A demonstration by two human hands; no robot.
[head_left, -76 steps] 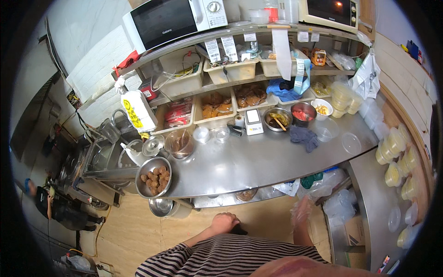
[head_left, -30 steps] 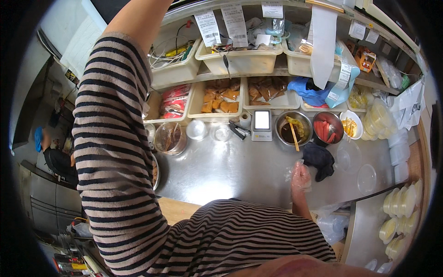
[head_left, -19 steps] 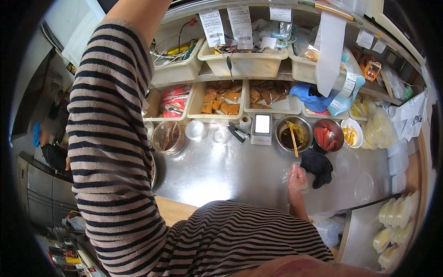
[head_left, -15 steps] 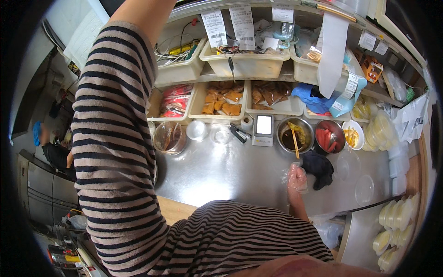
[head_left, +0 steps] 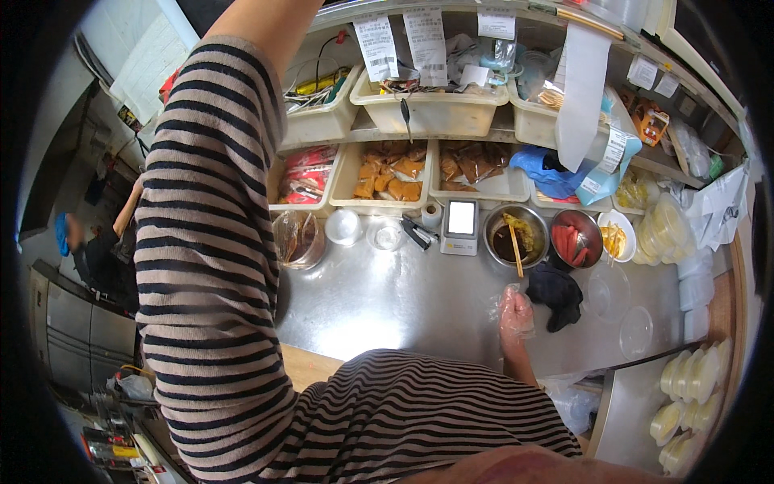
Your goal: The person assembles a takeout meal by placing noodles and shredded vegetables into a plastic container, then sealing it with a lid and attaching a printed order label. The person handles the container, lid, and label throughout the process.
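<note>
My left arm, in a striped sleeve, reaches up past the upper edge, and its hand is out of the picture. My right hand (head_left: pixel 515 313), in a loose clear plastic glove, is closed in a fist over the steel counter. Whatever it may hold is hidden. Just right of it lies a crumpled dark cloth (head_left: pixel 554 298). Beyond it, chopsticks (head_left: pixel 516 248) lean in a steel bowl (head_left: pixel 489 240) of dark sauce and a yellowish piece. A bowl of red sticks (head_left: pixel 569 244) and a white bowl with yellow shreds (head_left: pixel 615 240) stand to the right.
A small scale (head_left: pixel 460 229), a stapler-like black tool (head_left: pixel 418 235) and clear tubs (head_left: pixel 344 228) line the counter's back. Behind are bins of packets (head_left: pixel 390 179), with shelf bins (head_left: pixel 431 113) and hanging paper slips (head_left: pixel 425 48) above. Clear lids (head_left: pixel 636 332) lie right. Another person (head_left: pixel 103 252) stands far left.
My left arm has shifted slightly to the right. The other person at far left has raised an arm. My right hand is nearly still, closed as before.
</note>
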